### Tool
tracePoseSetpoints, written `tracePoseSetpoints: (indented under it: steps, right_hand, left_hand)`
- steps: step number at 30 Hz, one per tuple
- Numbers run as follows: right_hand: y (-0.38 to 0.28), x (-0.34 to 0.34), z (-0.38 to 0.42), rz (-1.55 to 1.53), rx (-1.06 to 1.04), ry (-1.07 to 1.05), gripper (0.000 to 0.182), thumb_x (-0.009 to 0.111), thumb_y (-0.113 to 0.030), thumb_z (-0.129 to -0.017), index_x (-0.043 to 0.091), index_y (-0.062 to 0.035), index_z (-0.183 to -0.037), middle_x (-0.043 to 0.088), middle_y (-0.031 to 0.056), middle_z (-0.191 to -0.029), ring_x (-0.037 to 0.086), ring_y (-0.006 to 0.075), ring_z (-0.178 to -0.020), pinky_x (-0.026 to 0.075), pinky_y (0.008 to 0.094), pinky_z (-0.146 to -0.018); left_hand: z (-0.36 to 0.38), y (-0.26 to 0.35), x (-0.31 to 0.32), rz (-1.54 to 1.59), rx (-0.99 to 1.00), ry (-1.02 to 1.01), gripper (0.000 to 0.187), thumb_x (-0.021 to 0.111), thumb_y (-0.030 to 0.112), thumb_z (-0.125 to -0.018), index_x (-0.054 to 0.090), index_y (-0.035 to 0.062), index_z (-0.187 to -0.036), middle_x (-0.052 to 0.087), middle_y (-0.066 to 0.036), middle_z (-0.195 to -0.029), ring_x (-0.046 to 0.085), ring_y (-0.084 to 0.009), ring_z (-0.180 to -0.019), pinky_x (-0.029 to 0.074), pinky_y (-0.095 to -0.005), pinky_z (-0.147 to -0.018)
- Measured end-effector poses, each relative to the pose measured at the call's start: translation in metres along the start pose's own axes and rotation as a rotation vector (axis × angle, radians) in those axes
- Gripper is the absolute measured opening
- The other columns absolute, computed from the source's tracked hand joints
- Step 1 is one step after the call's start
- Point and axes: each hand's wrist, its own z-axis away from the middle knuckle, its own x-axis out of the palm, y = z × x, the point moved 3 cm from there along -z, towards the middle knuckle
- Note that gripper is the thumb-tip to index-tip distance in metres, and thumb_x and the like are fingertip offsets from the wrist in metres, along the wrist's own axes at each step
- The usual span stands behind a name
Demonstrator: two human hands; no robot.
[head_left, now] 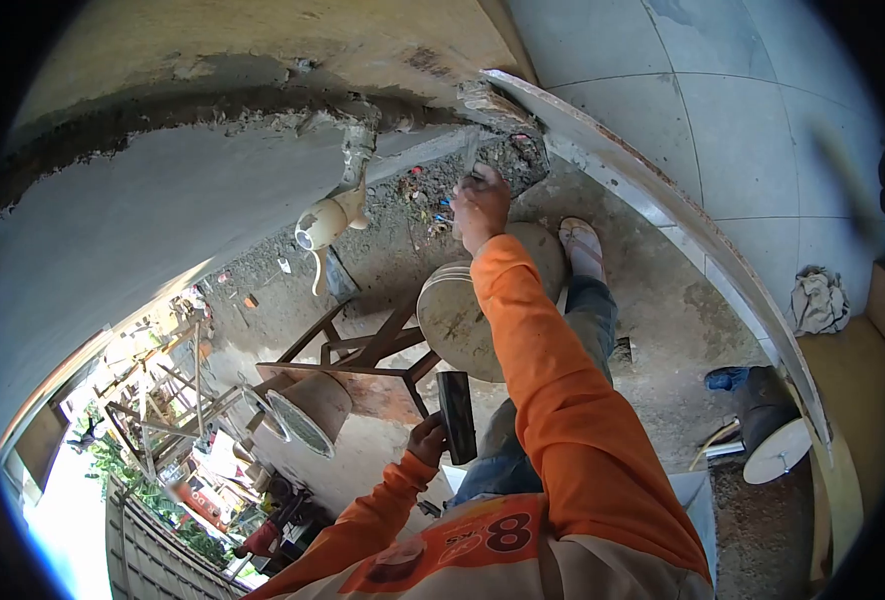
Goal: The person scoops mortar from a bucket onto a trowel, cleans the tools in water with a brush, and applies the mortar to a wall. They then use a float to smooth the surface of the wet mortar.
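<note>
My right hand (482, 208) reaches forward to the foot of the wall, fingers curled around a thin greyish blade-like tool (472, 150). Its tip points at the corner where rough mortar meets the tiled ledge. Dark rubble (514, 165) lies just beyond the knuckles. Below the right forearm stands a round bucket (462, 325) with a dirty, mortar-smeared top, partly covered by the sleeve. Held close to my body, my left hand (427, 440) grips a black flat rectangular board (456, 417) by its side.
A cream-coloured fitting (324, 222) juts from the wall on the left. A wooden chair (377, 385) lies near a second bucket (312, 412). The curved edge of the tiled ledge (662, 205) runs down the right, where a crumpled cloth (819, 300) lies. Debris covers the floor along the wall.
</note>
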Motion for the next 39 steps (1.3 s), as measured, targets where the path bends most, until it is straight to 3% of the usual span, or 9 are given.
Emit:
tracePoseSetpoints:
  steps: [2, 10, 18, 24, 26, 29, 34, 36, 39]
  right_hand:
    - [0.009, 0.003, -0.025, -0.453, 0.304, -0.146, 0.03, 0.054, -0.004, -0.088, 0.047, -0.0053, -0.117, 0.06, 0.0093, -0.092, 0.06, 0.0209, -0.078, 0.054, 0.0395, -0.066]
    - [-0.017, 0.01, -0.048, -0.525, 0.433, -0.309, 0.007, 0.052, -0.004, -0.087, 0.051, -0.0031, -0.093, 0.058, 0.0097, -0.084, 0.059, 0.0206, -0.073, 0.052, 0.0379, -0.062]
    - [-0.039, 0.006, -0.036, -0.505, 0.375, -0.396, 0.002, 0.054, -0.004, -0.083, 0.053, -0.0057, -0.085, 0.06, 0.013, -0.088, 0.06, 0.0234, -0.076, 0.053, 0.038, -0.066]
    - [-0.062, 0.005, -0.014, -0.541, 0.342, -0.488, 0.003, 0.056, -0.005, -0.085, 0.053, -0.0042, -0.085, 0.06, 0.01, -0.084, 0.06, 0.0211, -0.072, 0.052, 0.0352, -0.063]
    - [-0.068, 0.0, 0.003, -0.548, 0.337, -0.437, 0.008, 0.057, -0.005, -0.085, 0.056, -0.0021, -0.093, 0.061, 0.0097, -0.087, 0.061, 0.0194, -0.073, 0.052, 0.0327, -0.062]
    - [-0.053, -0.006, 0.015, -0.397, 0.115, -0.256, 0.03, 0.058, -0.005, -0.087, 0.056, 0.0035, -0.116, 0.062, 0.006, -0.086, 0.059, 0.0115, -0.072, 0.052, 0.026, -0.061]
    - [-0.018, 0.019, 0.007, -0.175, -0.001, -0.164, 0.021, 0.057, -0.006, -0.09, 0.06, 0.0009, -0.109, 0.059, 0.0006, -0.083, 0.055, 0.0065, -0.069, 0.05, 0.0229, -0.058]
    - [-0.014, 0.028, 0.006, -0.115, -0.093, -0.104, 0.026, 0.055, -0.004, -0.088, 0.057, 0.0072, -0.112, 0.064, 0.0086, -0.085, 0.059, 0.0126, -0.07, 0.049, 0.0266, -0.064]
    - [-0.015, 0.044, 0.006, 0.022, -0.266, -0.013, 0.025, 0.055, -0.002, -0.086, 0.059, 0.0049, -0.109, 0.064, 0.013, -0.089, 0.061, 0.0195, -0.077, 0.05, 0.0309, -0.073]
  left_hand:
    - [0.004, 0.001, 0.004, 0.011, 0.016, 0.002, 0.029, 0.05, 0.018, -0.089, 0.06, 0.0032, -0.112, 0.064, -0.002, -0.092, 0.061, -0.01, -0.077, 0.05, -0.0251, -0.067]
    - [0.011, -0.008, 0.0, 0.118, -0.034, 0.018, 0.029, 0.05, 0.017, -0.088, 0.061, 0.0049, -0.112, 0.064, -0.001, -0.09, 0.06, -0.0097, -0.077, 0.049, -0.025, -0.068]
    - [0.014, -0.018, -0.005, 0.109, -0.03, -0.009, 0.034, 0.05, 0.019, -0.088, 0.058, 0.0031, -0.117, 0.064, -0.002, -0.092, 0.06, -0.0103, -0.079, 0.049, -0.0259, -0.068]
    - [0.016, -0.015, -0.002, 0.061, 0.02, -0.036, 0.036, 0.052, 0.022, -0.089, 0.057, 0.003, -0.119, 0.064, -0.002, -0.095, 0.061, -0.0113, -0.079, 0.05, -0.0268, -0.068]
    - [0.014, -0.016, -0.005, 0.07, 0.002, -0.034, 0.036, 0.052, 0.022, -0.089, 0.057, 0.0031, -0.119, 0.064, -0.002, -0.095, 0.061, -0.0113, -0.079, 0.05, -0.027, -0.069]
    - [0.012, -0.019, -0.007, -0.017, 0.04, -0.041, 0.035, 0.052, 0.022, -0.089, 0.057, 0.0032, -0.118, 0.064, -0.002, -0.095, 0.061, -0.0111, -0.079, 0.051, -0.0271, -0.069]
    - [0.014, -0.012, -0.005, 0.022, 0.022, -0.028, 0.034, 0.052, 0.023, -0.089, 0.058, 0.0028, -0.116, 0.063, -0.001, -0.091, 0.06, -0.01, -0.075, 0.05, -0.0263, -0.067]
    - [0.016, -0.009, -0.008, -0.11, 0.004, -0.057, 0.028, 0.043, 0.009, -0.093, 0.059, 0.0007, -0.115, 0.056, -0.006, -0.115, 0.062, -0.0151, -0.098, 0.055, -0.0309, -0.08]
    - [0.016, -0.013, -0.011, -0.101, 0.001, -0.056, 0.027, 0.045, 0.005, -0.091, 0.06, 0.0001, -0.113, 0.057, -0.007, -0.113, 0.062, -0.0154, -0.094, 0.056, -0.029, -0.076]
